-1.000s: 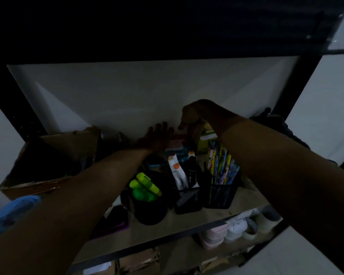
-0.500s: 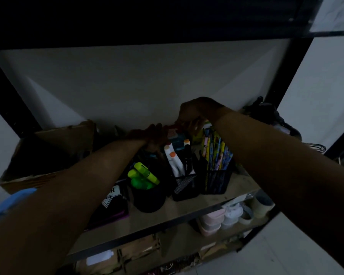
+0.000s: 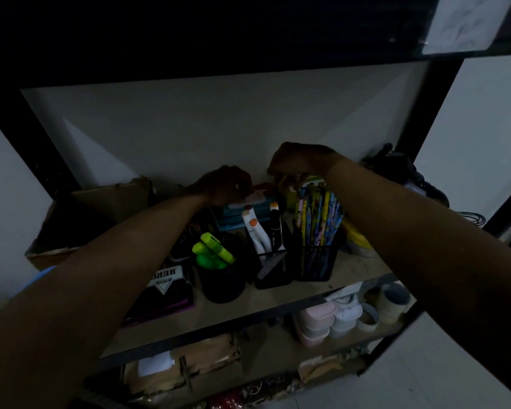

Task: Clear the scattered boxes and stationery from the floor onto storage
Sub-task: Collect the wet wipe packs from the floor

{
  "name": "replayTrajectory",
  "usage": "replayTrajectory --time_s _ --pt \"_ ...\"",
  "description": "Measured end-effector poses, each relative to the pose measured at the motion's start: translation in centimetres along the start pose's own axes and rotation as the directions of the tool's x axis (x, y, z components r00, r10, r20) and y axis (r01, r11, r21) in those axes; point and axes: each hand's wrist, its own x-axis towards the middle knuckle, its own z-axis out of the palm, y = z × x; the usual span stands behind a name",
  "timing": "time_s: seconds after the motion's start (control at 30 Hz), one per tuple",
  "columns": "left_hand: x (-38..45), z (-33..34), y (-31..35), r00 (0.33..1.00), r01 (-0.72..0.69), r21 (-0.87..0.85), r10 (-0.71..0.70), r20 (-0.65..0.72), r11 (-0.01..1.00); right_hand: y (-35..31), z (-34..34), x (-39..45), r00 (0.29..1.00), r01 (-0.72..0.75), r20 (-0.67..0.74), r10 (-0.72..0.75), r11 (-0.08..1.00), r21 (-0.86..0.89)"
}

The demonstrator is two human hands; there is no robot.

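Note:
The light is dim. Both my hands reach to the back of the middle shelf of a black rack. My left hand curls its fingers over the left end of a small pink box that lies on a stack of teal boxes. My right hand hovers with curled fingers just above the pink box's right end, beside a yellow-green item. Whether the right hand grips anything is too dark to tell.
In front of the hands stand a mesh holder of pencils, a mesh holder of markers and a black cup of green highlighters. A cardboard box sits at the left, a dark bag at the right. Tape rolls fill the lower shelf.
My left hand went from flat fingers to curled fingers on the pink box. The right hand stayed curled above it. The view tilted down slightly.

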Motion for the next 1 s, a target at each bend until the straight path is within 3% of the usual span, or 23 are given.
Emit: replayTrajectory --time_s 0.2,0.3,0.37,0.6,0.77,0.87,1.0 --pt "-1.7 -1.0 -0.4 0.973 0.082 -0.117 -0.105 -0.206 0.99 1.0 -0.9 -2.5 0.98 0.107 -0.165 -0.107 0.994 -0.009" --pt "-3.3 -2.1 0.9 0.948 0.084 -0.153 -0.127 -0.293 0.985 1.6 -2.1 -4.8 0.951 0.031 -0.305 -0.048 0.998 -0.061" --pt "-4.8 -2.6 2.0 0.939 0.08 -0.178 -0.134 -0.316 0.981 2.5 -2.8 -7.0 0.921 0.042 -0.377 -0.099 0.987 -0.156" --pt "-12.2 -2.2 6.0 0.929 -0.065 -0.192 -0.011 -0.37 0.979 5.1 0.0 -18.1 0.773 0.164 -0.634 0.016 0.96 0.225" --pt "-18.5 1.1 9.7 0.943 -0.174 -0.166 0.115 -0.313 0.971 6.8 6.5 -27.6 0.652 0.091 -0.742 0.153 0.956 0.277" --pt "-21.9 4.0 12.3 0.945 -0.241 -0.16 0.194 -0.263 0.957 8.9 11.3 -33.0 0.623 0.038 -0.736 0.265 0.93 0.366" --pt "-25.5 7.5 16.1 0.947 -0.321 -0.138 0.316 -0.062 0.937 11.8 16.7 -40.8 0.593 -0.054 -0.7 0.397 0.887 0.458"
